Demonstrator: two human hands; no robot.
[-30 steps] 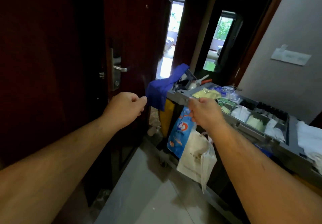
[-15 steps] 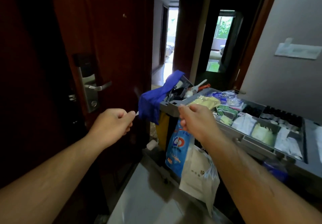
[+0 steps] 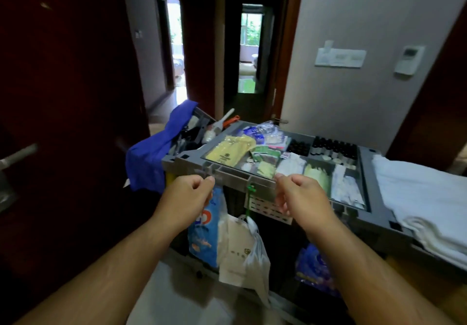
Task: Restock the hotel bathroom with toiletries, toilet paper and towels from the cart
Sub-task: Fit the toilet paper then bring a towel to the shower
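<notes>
Left hand (image 3: pixel 188 194): I see it come from the door side to the cart (image 3: pixel 235 176) rim; curled, grip unclear.
Right hand (image 3: pixel 300 195): curled at rim, grip unclear.
Toiletries (image 3: pixel 227 151): within reach, none picked.

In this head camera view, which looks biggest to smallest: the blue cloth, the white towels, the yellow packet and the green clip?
1. white towels, though the frame edge cuts them off
2. blue cloth, not far behind; the towels may be nearer, so this order is unsure
3. yellow packet
4. green clip

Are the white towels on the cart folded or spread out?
Folded: the white towels lie in stacked layers on the cart.
</notes>
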